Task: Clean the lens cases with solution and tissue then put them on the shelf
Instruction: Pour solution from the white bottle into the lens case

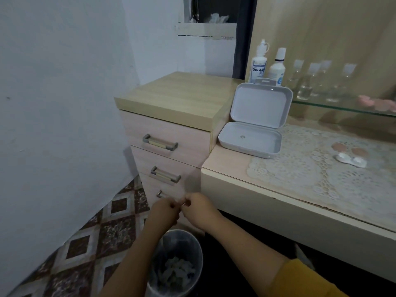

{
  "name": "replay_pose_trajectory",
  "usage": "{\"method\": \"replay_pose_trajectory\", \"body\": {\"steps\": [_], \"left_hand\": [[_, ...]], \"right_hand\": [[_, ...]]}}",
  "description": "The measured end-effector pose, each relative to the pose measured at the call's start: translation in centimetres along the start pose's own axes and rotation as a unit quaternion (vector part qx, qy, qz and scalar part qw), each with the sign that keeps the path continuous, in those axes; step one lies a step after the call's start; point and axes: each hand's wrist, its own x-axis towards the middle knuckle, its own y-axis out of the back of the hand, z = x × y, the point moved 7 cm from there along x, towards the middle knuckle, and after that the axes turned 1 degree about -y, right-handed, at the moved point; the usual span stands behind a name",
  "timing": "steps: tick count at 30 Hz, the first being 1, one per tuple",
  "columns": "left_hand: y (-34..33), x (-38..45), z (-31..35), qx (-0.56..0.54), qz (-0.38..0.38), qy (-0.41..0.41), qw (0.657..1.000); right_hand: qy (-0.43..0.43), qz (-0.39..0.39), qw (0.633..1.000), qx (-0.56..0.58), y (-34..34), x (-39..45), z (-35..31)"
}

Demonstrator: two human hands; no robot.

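Hands: left hand [166,212] and right hand [198,207] are meeting low in the frame centre, directly above the waste bin [194,239]; fingers of both are curling inward toward each other.
Pinch: something small seems to be sitting between the fingertips where the hands meet; too blurred to name, possibly a lens or a scrap of tissue. Cannot tell which hand is really holding it.
Lens case: white double-well lens case [351,160] is lying on the lace mat [300,172], right of frame, well apart from both hands. Two round pinkish caps [348,149] are resting just behind it, off the wells.
Handling, lens case: judging it light, rigid plastic, likely slick once wetted. Best taking it by the narrow bridge between the wells, or by the rim of one well, thumb and forefinger; a flat press would be skating it across the lace.
Handling, caps: tiny and prone to rolling; picking one at a time is looking safer.
Storage box: grey hinged box [250,138] is standing open at the desk's left end, lid leaning back.
Solution: two bottles [259,65] are standing upright behind the box, upper centre-right.
Shelf: glass shelf [342,106] is running along the upper right, carrying clear vials and something pink, blurred.
Bin: crumpled pale waste is lying inside.
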Motion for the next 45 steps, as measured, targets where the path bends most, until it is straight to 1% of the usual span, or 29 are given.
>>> {"method": "replay_pose_trajectory", "body": {"steps": [2,4,8,12,16,20,23,27,32,37,39,41,45], "left_hand": [[1.6,-0.1,2.9,-0.024,0.038,-0.066,0.997],[2.9,-0.4,4.7,-0.062,0.051,-0.066,0.995],[4.9,-1.6,9.6,-0.075,0.072,-0.115,0.988],[5.1,-2.7,15.1,-0.109,0.072,-0.176,0.976],[2.6,-2.6,20.4,-0.128,0.03,-0.216,0.967],[-1.6,-2.3,25.5,-0.129,-0.027,-0.237,0.963],[-4.8,-2.2,28.8,-0.153,-0.075,-0.252,0.953],[-7.6,-2.0,31.5,-0.146,-0.115,-0.274,0.944],[-9.9,-1.8,34.9,-0.076,-0.123,-0.315,0.938],[-11.1,-0.9,35.8,-0.061,-0.13,-0.319,0.937],[-10.9,-0.1,36.2,-0.078,-0.126,-0.313,0.938],[-9.6,0.9,37.0,-0.107,-0.098,-0.306,0.941],[-5.2,3.6,40.1,-0.118,0.019,-0.334,0.935]], "right_hand": [[0.026,0.029,0.999,0.006,1.3,-0.7,-1.3],[0.053,0.067,0.996,0.03,3.3,-1.8,-2.6],[0.113,0.144,0.981,0.069,8.4,-4.1,-4.2],[0.123,0.184,0.966,0.131,13.3,-5.9,-3.4],[0.103,0.236,0.955,0.148,18.2,-7.6,-0.9],[0.051,0.281,0.95,0.122,23.0,-9.4,3.1],[0.015,0.31,0.945,0.106,26.6,-11.1,6.2],[-0.014,0.326,0.943,0.065,29.9,-12.0,9.2],[-0.052,0.327,0.942,0.052,32.6,-12.1,12.2],[-0.076,0.301,0.95,0.027,33.4,-11.2,12.9],[-0.072,0.299,0.951,0.019,34.3,-10.6,12.3],[-0.066,0.3,0.951,0.021,35.5,-9.9,11.2],[-0.038,0.316,0.948,0.002,39.0,-8.0,8.3]]}}
